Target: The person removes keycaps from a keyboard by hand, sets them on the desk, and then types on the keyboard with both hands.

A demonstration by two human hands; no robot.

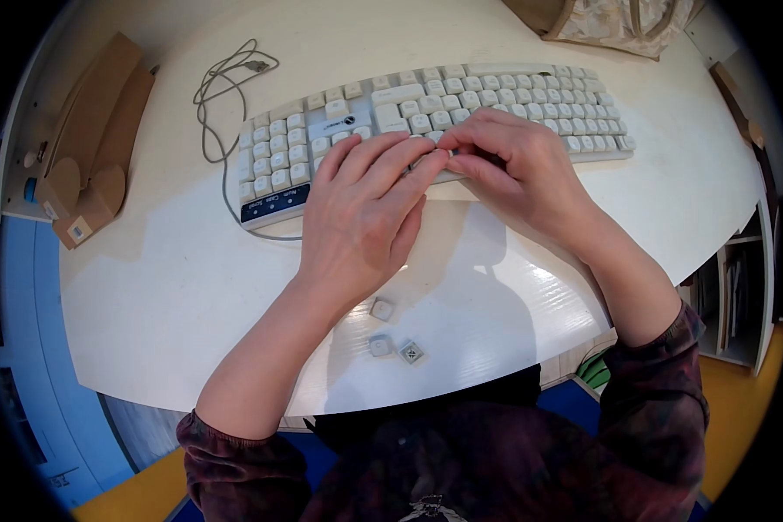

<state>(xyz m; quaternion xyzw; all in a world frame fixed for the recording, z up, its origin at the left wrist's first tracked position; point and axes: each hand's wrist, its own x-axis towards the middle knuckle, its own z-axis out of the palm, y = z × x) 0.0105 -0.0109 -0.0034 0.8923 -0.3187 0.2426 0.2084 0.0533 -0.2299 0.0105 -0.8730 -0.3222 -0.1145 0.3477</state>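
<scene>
A white keyboard (349,123) lies across the table with its lettering upside down to me. My left hand (363,187) rests over its near edge, fingers stretched out across the keys and the index fingertip meeting the other hand. My right hand (506,165) is closed in a pinch at the near row of keys; what sits between its fingertips is hidden. On the table below my left hand are three loose keycaps: one keycap (381,308) by the wrist, another keycap (380,345) nearer me, and an upturned keycap (411,351) beside it.
A grey cable (202,100) loops beyond the keyboard's left end. Folded brown cardboard (96,165) stands at the table's left side. A beige patterned bag (613,24) sits at the far right edge. Shelves (739,296) stand right of the white table (174,322).
</scene>
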